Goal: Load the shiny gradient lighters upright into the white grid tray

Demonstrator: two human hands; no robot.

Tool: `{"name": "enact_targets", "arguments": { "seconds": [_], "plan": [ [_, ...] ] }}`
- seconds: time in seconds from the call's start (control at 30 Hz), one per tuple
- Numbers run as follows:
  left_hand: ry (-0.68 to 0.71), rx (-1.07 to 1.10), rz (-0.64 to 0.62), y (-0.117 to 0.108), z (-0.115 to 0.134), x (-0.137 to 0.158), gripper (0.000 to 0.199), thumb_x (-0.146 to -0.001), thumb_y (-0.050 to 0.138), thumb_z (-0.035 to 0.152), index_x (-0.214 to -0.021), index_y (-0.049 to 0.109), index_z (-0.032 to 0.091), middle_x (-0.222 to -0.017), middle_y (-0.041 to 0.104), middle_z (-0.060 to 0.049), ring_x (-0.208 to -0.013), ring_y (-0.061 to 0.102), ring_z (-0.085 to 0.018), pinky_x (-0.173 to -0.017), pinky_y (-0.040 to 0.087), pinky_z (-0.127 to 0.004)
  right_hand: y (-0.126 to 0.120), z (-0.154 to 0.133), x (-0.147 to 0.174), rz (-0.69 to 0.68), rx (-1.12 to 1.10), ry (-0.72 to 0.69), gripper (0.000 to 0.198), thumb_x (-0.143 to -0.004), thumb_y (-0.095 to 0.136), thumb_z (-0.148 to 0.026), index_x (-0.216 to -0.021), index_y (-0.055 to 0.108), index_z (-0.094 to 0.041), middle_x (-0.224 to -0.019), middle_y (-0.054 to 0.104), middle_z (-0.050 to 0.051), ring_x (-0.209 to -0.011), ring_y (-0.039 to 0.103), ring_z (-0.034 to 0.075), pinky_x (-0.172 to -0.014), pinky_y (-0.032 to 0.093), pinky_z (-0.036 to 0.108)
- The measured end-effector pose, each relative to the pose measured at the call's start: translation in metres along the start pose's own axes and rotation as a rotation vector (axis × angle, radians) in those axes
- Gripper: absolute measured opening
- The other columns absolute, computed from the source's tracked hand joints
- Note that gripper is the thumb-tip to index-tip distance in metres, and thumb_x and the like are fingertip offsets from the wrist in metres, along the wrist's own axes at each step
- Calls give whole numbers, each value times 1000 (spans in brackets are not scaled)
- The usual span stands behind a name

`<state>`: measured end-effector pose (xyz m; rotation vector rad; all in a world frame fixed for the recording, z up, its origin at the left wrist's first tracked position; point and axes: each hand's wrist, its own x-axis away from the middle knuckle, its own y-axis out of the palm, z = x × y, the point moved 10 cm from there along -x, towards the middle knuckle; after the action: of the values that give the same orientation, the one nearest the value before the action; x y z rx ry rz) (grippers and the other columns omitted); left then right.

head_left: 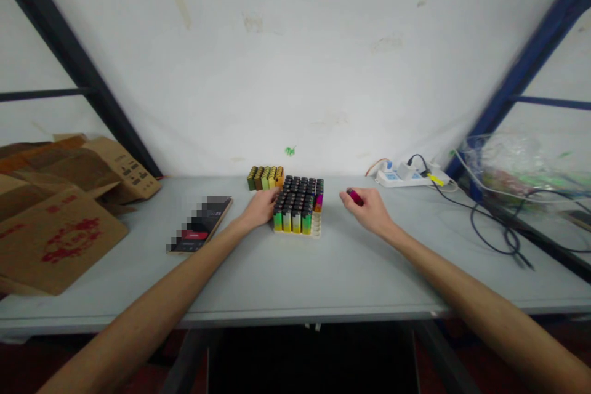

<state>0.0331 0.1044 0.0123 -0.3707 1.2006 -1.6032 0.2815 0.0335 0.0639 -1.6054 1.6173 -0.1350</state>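
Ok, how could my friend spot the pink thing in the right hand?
On the grey table, find the pale tray crowded with black-topped pieces. Right of it is the right hand, holding a small dark-pink piece. Unlike the pink-and-orange one standing in the tray, this one is clasped in the hand.
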Motion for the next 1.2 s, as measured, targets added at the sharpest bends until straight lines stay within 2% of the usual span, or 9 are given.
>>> {"name": "enact_targets", "arguments": {
  "seconds": [0.17,0.3,0.4,0.47,0.53,0.67,0.83,1.03,1.2],
  "plan": [
    [-9,18,2,-2,1,1,18,-88,53,26,-93,68,19,-94,77,-9,-92,70,-26,-80,52,-29,5,1,0,4,52,-13,43,-89,44,-48,-57,31,-23,-56,30,-4,-54,30,10,-55,20,28],
    [13,12,-6,-1,3,0,21,-89,49,27,-93,68,18,-99,77,-11,-93,71,-27,-82,52,-30,12,7,-1,-36,105,-25,47,-96,44,-54,-62,38,-22,-56,37,-4,-56,36,12,-56,24,27],
    [15,9,-12,0,2,0,23,-90,48,28,-93,68,17,-100,77,-12,-95,71,-28,-83,52,-30,17,12,-2,-74,110,-20,42,-99,44,-59,-78,49,-22,-61,48,-4,-59,44,14,-59,30,27],
    [9,7,-10,0,1,0,23,-90,48,28,-94,68,17,-102,77,-13,-97,71,-28,-82,52,-30,22,13,-1,-121,90,-19,37,-102,41,-55,-90,52,-23,-66,55,-3,-62,50,16,-62,35,27],
    [10,5,-4,-1,1,0,23,-90,48,28,-95,68,17,-104,77,-13,-97,71,-28,-82,52,-30,27,7,0,-161,90,-71,35,-105,37,-51,-93,52,-22,-74,61,0,-67,55,17,-68,40,28],
    [22,13,-5,-1,3,0,22,-90,48,28,-94,68,17,-102,77,-12,-95,71,-27,-81,51,-30,27,-19,4,-155,168,-257,40,-105,39,-51,-83,54,-21,-89,63,8,-83,58,20,-79,43,31],
    [-3,14,-5,-1,2,0,19,-89,49,27,-90,67,18,-95,76,-10,-90,71,-25,-78,51,-29,30,-17,5,-195,144,-157,41,-105,42,-52,-82,57,-21,-71,63,1,-63,54,16,-64,39,27],
    [-5,14,-4,-1,2,1,17,-89,50,25,-87,65,19,-93,76,-9,-90,71,-25,-76,50,-28,43,-10,6,-249,105,-176,30,-107,44,-41,-103,64,-19,-94,75,6,-82,67,18,-75,45,28],
    [-9,17,-2,-1,2,0,16,-89,51,25,-88,66,18,-94,76,-10,-89,71,-25,-74,49,-28,57,-3,6,-304,275,-183,29,-107,44,-40,-101,62,-19,-91,73,7,-81,66,19,-75,45,29]
  ]
}}
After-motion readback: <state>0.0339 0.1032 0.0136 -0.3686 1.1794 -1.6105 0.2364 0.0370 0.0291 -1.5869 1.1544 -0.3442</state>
